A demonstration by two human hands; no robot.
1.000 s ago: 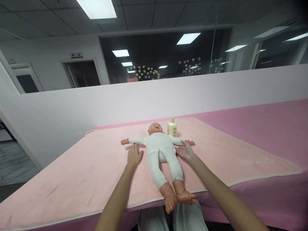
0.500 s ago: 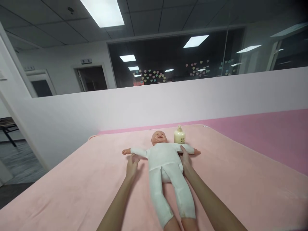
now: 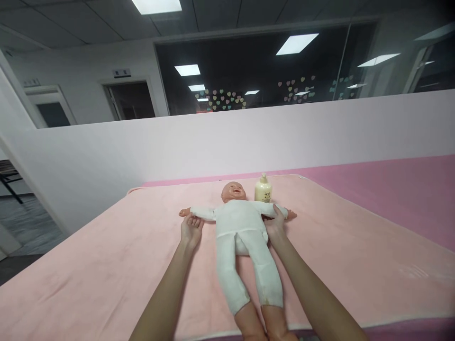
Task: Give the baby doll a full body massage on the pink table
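Across a pale pink towel [image 3: 124, 265], a white-suited baby doll [image 3: 241, 220] is laid face up, its arms stretched sideways, its head [image 3: 233, 191] toward the far edge and its ankles at the near, trimmed edge (the feet are partly cut off by the bottom of the view). Room for sideways movement is given by the wide spread of towel on both sides, while the far end is bounded by a white wall [image 3: 249, 144]. The torso is flanked by both hands. By the left hand [image 3: 192, 230], turned palm up with fingers loosely curled, one sleeve [image 3: 206, 213] is met near the wrist; whether it is gripped cannot be told. By the right hand [image 3: 276, 226], the other sleeve [image 3: 263, 207] is grasped, thumb on top and fingers below. Beside the head, just behind that sleeve, a pale yellow pump bottle [image 3: 263, 191] is stood.
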